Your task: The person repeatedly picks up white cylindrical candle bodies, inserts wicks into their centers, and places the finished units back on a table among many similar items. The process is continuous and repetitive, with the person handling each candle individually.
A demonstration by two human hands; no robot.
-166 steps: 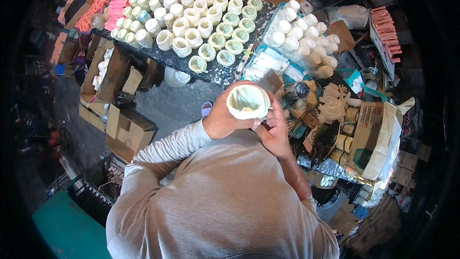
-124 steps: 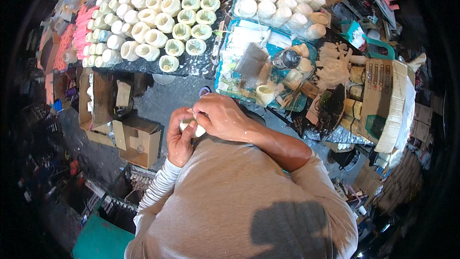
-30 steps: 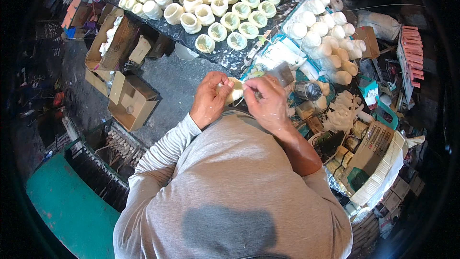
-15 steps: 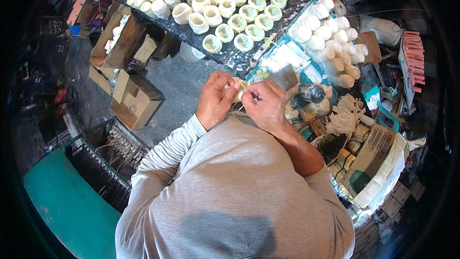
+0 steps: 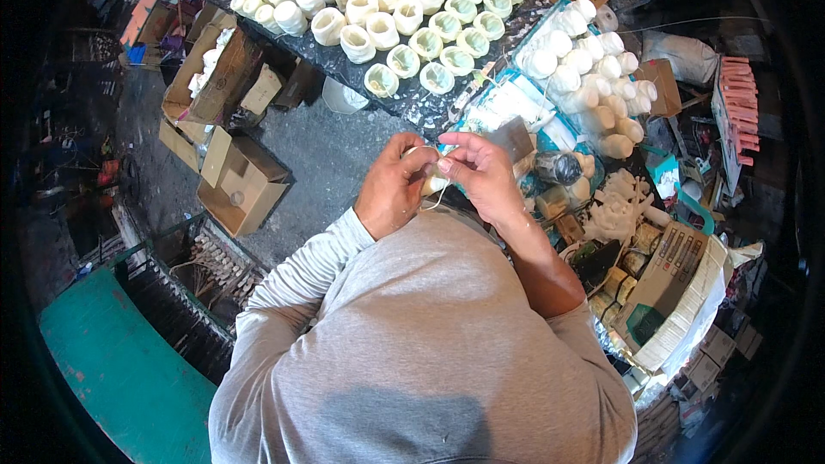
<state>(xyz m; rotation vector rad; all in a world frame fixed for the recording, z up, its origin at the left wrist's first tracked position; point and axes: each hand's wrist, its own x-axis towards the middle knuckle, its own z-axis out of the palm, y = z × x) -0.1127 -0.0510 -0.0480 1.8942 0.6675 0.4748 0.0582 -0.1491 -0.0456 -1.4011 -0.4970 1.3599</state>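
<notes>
Close to my chest, my left hand (image 5: 389,189) is closed around a small cream, wax-like piece (image 5: 435,184), mostly hidden by the fingers. My right hand (image 5: 488,176) meets it from the other side, thumb and index fingertip pinched on a thin white string (image 5: 441,200) at the top of the piece. The string loops down below the fingertips towards my shirt. Beyond the hands, several cream hollow wax-like cups (image 5: 382,29) stand in rows on a table covered in black sheeting (image 5: 344,76).
White rounded cylinders (image 5: 577,60) are piled at the right, with a grey flat plate (image 5: 513,139) and a clear jar (image 5: 559,167) nearer me. An open cardboard box (image 5: 245,193) sits on the floor at left. A cluttered carton (image 5: 666,283) stands beside my right arm.
My right hand has turned and its fingers have opened out somewhat, with the fingertips now at the top of the piece. The string's loop hangs lower. My left hand stays nearly in place.
</notes>
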